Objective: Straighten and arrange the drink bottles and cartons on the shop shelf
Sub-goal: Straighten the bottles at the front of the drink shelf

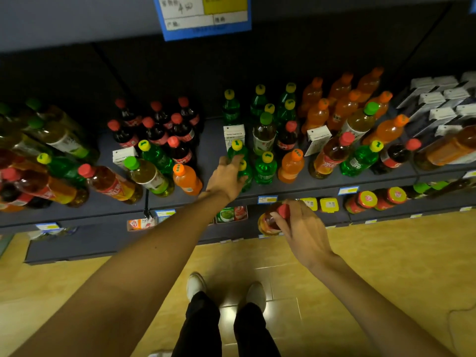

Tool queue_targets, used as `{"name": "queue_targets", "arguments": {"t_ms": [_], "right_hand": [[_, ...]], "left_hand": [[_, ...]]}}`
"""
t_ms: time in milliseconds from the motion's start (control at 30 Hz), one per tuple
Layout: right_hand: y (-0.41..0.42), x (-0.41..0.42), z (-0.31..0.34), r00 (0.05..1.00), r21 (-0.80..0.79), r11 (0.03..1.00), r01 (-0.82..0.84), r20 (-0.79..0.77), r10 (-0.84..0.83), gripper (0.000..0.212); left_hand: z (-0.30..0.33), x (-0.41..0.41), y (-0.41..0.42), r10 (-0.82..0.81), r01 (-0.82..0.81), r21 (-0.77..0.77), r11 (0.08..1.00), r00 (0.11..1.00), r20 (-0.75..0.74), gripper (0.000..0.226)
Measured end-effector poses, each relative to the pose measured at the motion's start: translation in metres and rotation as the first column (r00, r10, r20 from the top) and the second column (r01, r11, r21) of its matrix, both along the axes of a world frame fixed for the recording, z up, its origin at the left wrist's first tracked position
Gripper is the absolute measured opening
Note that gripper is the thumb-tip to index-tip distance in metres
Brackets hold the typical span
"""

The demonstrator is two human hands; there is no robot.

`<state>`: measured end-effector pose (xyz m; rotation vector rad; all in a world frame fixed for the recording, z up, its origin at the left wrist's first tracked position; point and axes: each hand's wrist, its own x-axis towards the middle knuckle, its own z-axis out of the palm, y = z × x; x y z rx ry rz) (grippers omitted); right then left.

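My left hand point(226, 176) reaches onto the shelf point(322, 185) and grips a green bottle with a yellow cap point(244, 176) near the front edge. My right hand point(301, 228) holds an amber tea bottle with a red cap point(270, 220) by its neck, in front of the shelf edge and below it. Mixed bottles crowd the shelf: cola with red caps point(157, 130), green soda point(265, 168), orange soda point(319, 112), tea with green caps point(264, 135). Small white cartons point(233, 136) stand among them.
White and dark cartons point(438, 104) stand at the far right. Several bottles at the left point(110, 184) lean or lie tilted. A lower shelf holds jars with yellow lids point(365, 200). A price tag point(203, 16) hangs from the shelf above. My feet stand on tiled floor point(386, 253).
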<state>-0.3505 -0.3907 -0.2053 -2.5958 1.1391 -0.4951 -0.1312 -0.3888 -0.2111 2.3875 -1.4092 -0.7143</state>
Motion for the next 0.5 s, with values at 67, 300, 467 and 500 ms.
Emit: {"name": "queue_targets", "arguments": {"t_ms": [67,300,467,500], "right_hand": [[0.001,0.007,0.008,0.996,-0.082,0.993,-0.081,-0.052,0.077,0.045],[0.018,0.059,0.036,0.948,-0.222,0.928,-0.299,-0.179,0.263,0.038],[0.061,0.113,0.053,0.904,-0.089,0.903,-0.42,-0.133,0.407,0.038],[0.069,0.123,0.058,0.903,-0.045,0.904,-0.424,-0.094,0.419,0.037]], "left_hand": [[0.007,0.0,0.018,0.01,-0.01,-0.02,1.0,1.0,0.006,0.05],[0.022,0.018,0.111,0.138,-0.134,-0.093,0.987,0.99,0.029,0.038],[0.044,0.052,0.173,0.248,-0.235,-0.132,0.963,0.964,0.092,0.026],[0.05,0.059,0.185,0.274,-0.257,-0.154,0.954,0.957,0.1,0.024]]}}
